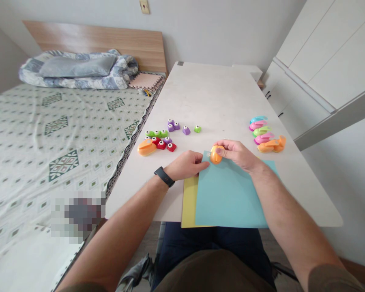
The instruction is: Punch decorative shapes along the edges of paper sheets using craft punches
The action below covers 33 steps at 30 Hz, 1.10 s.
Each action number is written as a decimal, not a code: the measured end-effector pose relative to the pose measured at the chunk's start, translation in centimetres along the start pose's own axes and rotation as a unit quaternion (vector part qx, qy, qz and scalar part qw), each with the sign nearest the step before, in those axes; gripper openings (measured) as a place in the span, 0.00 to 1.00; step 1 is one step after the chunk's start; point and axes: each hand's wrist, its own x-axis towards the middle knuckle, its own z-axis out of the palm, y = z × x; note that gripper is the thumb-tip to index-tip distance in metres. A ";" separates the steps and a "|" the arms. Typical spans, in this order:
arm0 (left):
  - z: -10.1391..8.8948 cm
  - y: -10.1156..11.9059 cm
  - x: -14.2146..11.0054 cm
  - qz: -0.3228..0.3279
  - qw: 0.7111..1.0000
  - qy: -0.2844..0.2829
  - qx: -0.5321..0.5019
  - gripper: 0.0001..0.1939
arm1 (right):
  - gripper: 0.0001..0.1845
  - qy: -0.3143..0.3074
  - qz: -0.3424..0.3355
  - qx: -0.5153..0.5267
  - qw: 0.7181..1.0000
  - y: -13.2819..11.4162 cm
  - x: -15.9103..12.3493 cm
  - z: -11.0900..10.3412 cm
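From my end of the link, the right hand (235, 155) has an orange punch (215, 154) pinched between thumb and curled fingers, at the top edge of the blue sheet (231, 198) and just beside a small white snowflake (208, 155) on the paper. The left hand (187, 165) rests at that sheet's left edge, its fingers pressed together and lying nearly flat. Beneath the blue sheet, a yellow sheet (190, 202) shows along the left and bottom. I'd keep those left fingers bearing down so the paper can't creep, seat the punch square on the edge, and squeeze with the whole grip rather than the fingertips. More punches sit on the table (231, 93) out of reach of both hands: a colored row (263, 132) to the right, a small cluster (159, 138) and another orange punch (146, 148) to the left
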 end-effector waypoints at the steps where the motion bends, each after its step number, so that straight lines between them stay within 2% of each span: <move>1: 0.0 0.0 0.0 0.000 1.000 0.001 0.001 0.19 | 0.24 0.001 -0.001 0.000 1.000 0.0 0.0 0.0; 33: 0.1 -0.1 -0.1 0.002 1.000 -0.004 -0.015 0.18 | 0.23 0.012 -0.013 -0.008 1.000 -0.3 0.0 0.3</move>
